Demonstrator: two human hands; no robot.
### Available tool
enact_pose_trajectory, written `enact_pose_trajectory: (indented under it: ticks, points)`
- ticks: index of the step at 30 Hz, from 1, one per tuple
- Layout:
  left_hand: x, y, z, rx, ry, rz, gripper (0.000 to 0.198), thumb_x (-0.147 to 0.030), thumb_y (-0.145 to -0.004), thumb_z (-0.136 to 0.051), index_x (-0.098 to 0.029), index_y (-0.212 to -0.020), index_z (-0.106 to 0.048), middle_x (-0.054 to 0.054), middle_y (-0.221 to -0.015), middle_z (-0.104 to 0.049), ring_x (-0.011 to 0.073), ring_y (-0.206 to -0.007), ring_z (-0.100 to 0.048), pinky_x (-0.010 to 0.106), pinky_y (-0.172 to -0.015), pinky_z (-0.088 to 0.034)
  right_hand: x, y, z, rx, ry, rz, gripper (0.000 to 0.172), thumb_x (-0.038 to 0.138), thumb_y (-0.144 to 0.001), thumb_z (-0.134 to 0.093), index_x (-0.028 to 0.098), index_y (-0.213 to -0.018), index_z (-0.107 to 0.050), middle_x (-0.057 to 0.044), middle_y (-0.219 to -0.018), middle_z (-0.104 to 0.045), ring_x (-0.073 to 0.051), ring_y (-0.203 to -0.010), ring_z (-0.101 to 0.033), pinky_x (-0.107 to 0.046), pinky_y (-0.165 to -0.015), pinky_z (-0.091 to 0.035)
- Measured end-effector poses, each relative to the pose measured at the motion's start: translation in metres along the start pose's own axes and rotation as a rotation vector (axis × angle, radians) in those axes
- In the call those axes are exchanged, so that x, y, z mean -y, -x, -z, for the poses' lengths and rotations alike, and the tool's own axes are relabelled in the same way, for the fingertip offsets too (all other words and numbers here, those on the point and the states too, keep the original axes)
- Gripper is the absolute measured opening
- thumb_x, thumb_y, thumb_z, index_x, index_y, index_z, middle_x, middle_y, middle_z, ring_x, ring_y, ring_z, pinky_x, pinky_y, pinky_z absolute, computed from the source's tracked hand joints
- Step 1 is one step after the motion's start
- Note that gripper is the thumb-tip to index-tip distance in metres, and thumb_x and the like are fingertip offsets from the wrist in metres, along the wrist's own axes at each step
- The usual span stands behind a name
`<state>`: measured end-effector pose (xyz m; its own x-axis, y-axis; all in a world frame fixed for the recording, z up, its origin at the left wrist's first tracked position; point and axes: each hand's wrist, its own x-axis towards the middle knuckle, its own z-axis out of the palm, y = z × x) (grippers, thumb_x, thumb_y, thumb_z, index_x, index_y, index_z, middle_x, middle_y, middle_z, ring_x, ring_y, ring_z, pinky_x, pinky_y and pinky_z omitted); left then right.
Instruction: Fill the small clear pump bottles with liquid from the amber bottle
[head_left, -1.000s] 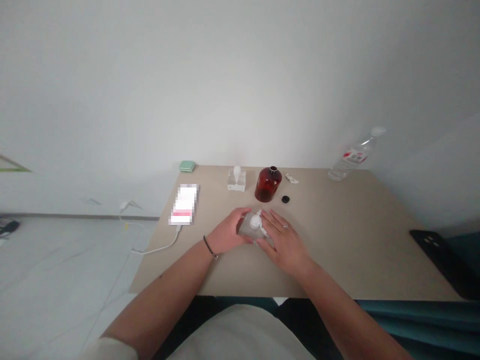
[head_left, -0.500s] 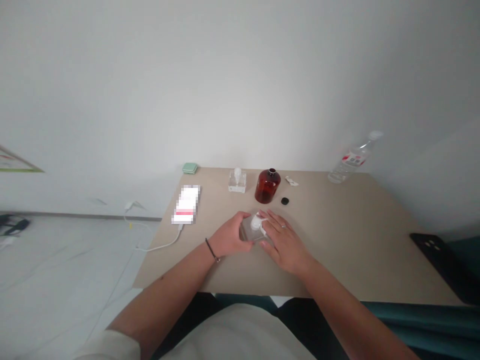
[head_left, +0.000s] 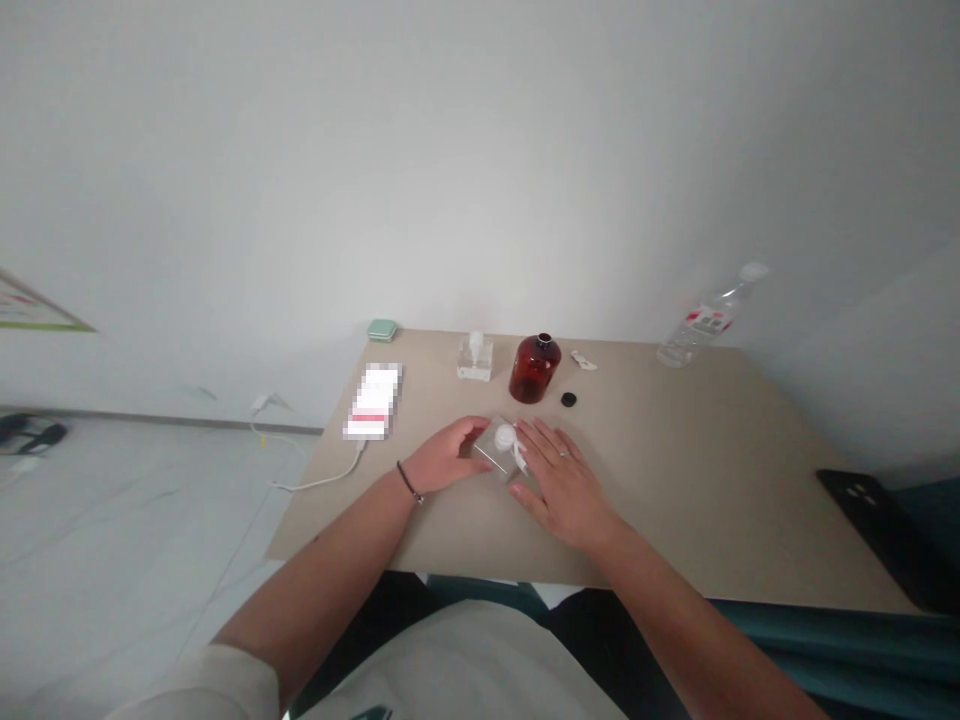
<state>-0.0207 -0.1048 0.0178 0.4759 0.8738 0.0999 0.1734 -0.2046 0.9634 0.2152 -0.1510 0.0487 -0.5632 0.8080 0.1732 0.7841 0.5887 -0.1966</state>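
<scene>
A clear square bottle (head_left: 491,447) with a round white top stands in front of me near the middle of the table, between both hands. My left hand (head_left: 446,455) curves round its left side, thumb at the near edge and fingers at the far edge. Against the right side of the bottle lies my right hand (head_left: 562,485), its fingers stretched out and touching a white part that juts from the top. Just beyond the hands stand an amber bottle (head_left: 534,372) without a cap and a similar clear bottle with a white top (head_left: 475,360). A small black cap (head_left: 569,400) lies beside the amber bottle.
On the left, a phone (head_left: 373,400) is plugged into a white cable (head_left: 330,483), with a green case (head_left: 382,331) behind it. A crumpled white scrap (head_left: 583,361) and a plastic water bottle (head_left: 701,320) are at the back right. A black phone (head_left: 877,525) lies at the right edge.
The clear bottle has turned and shifted slightly left. My left hand has moved left and its fingers have loosened; my right hand has moved a little left with its fingers straighter.
</scene>
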Motion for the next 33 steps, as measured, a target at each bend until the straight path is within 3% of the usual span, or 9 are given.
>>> enact_pose_trajectory:
  ticks: [5,9,13,16,20,23,26,30,33]
  points:
    - [-0.002,-0.003,-0.006,0.042,-0.071,-0.047,0.097,-0.042,-0.055,-0.095,-0.02,-0.134,-0.044,0.015,-0.135,-0.059,0.0342,-0.124,-0.057,0.053,-0.11,-0.041,-0.002,-0.012,-0.002,-0.014,-0.058,0.018,0.069,0.049,-0.095,-0.051,0.014,-0.153,-0.04,-0.019,-0.159,-0.041,-0.034,-0.15,-0.032,-0.062,-0.119,-0.029]
    - [0.001,-0.007,-0.011,0.006,-0.153,-0.003,0.087,-0.042,-0.056,-0.093,-0.019,-0.122,-0.042,0.009,-0.114,-0.061,0.0274,-0.103,-0.062,0.049,-0.096,-0.051,-0.008,-0.023,0.003,0.035,-0.087,0.055,0.072,0.052,-0.092,-0.057,0.014,-0.152,-0.042,-0.018,-0.159,-0.041,-0.033,-0.15,-0.032,-0.061,-0.12,-0.028]
    - [0.004,-0.007,-0.005,-0.12,-0.215,0.008,0.087,-0.038,-0.048,-0.096,-0.019,-0.116,-0.046,0.01,-0.117,-0.055,0.0293,-0.109,-0.057,0.05,-0.1,-0.048,-0.01,-0.02,0.006,0.043,-0.049,0.051,0.071,0.052,-0.092,-0.057,0.017,-0.152,-0.043,-0.016,-0.158,-0.043,-0.034,-0.15,-0.032,-0.062,-0.12,-0.027]
    - [0.006,-0.005,0.003,-0.168,-0.14,0.006,0.081,-0.039,-0.053,-0.094,-0.019,-0.117,-0.049,0.01,-0.118,-0.057,0.0291,-0.113,-0.057,0.051,-0.105,-0.045,-0.006,-0.012,0.006,0.031,-0.007,0.014,0.073,0.055,-0.092,-0.055,0.018,-0.153,-0.041,-0.016,-0.159,-0.042,-0.035,-0.151,-0.031,-0.061,-0.121,-0.026]
    - [0.006,-0.004,0.011,-0.053,0.046,-0.003,0.059,-0.044,-0.073,-0.082,-0.02,-0.12,-0.056,0.011,-0.124,-0.063,0.0289,-0.119,-0.06,0.05,-0.111,-0.041,-0.001,-0.007,0.004,0.046,0.027,-0.012,0.077,0.058,-0.092,-0.054,0.014,-0.153,-0.041,-0.018,-0.159,-0.041,-0.036,-0.15,-0.032,-0.061,-0.121,-0.026]
    - [0.003,-0.003,0.007,-0.006,0.025,-0.031,0.076,-0.042,-0.069,-0.086,-0.02,-0.133,-0.051,0.014,-0.135,-0.06,0.0319,-0.125,-0.058,0.052,-0.112,-0.04,0.001,-0.012,0.002,0.033,0.007,-0.01,0.077,0.058,-0.092,-0.054,0.014,-0.153,-0.041,-0.018,-0.158,-0.042,-0.036,-0.149,-0.033,-0.061,-0.12,-0.027]
    - [0.0,-0.003,-0.007,-0.099,-0.06,-0.024,0.094,-0.04,-0.057,-0.093,-0.021,-0.136,-0.046,0.014,-0.135,-0.058,0.0347,-0.125,-0.056,0.055,-0.112,-0.041,-0.001,-0.02,0.0,0.015,-0.043,-0.011,0.074,0.058,-0.092,-0.053,0.016,-0.153,-0.041,-0.018,-0.157,-0.043,-0.035,-0.148,-0.036,-0.061,-0.12,-0.028]
    - [-0.002,-0.005,-0.027,-0.257,-0.135,-0.024,0.079,-0.034,-0.062,-0.088,-0.019,-0.127,-0.047,0.013,-0.125,-0.06,0.0326,-0.118,-0.059,0.054,-0.107,-0.044,-0.005,-0.033,-0.006,0.002,-0.154,-0.037,0.07,0.057,-0.096,-0.046,0.017,-0.154,-0.04,-0.018,-0.155,-0.046,-0.035,-0.146,-0.04,-0.063,-0.117,-0.031]
    - [-0.003,-0.008,-0.032,-0.317,-0.172,-0.023,0.07,-0.025,-0.064,-0.081,-0.016,-0.124,-0.046,0.013,-0.121,-0.059,0.0303,-0.112,-0.06,0.052,-0.103,-0.047,-0.006,-0.043,-0.018,-0.114,-0.378,-0.073,0.07,0.063,-0.099,-0.027,0.02,-0.152,-0.042,-0.015,-0.154,-0.049,-0.03,-0.145,-0.043,-0.056,-0.117,-0.034]
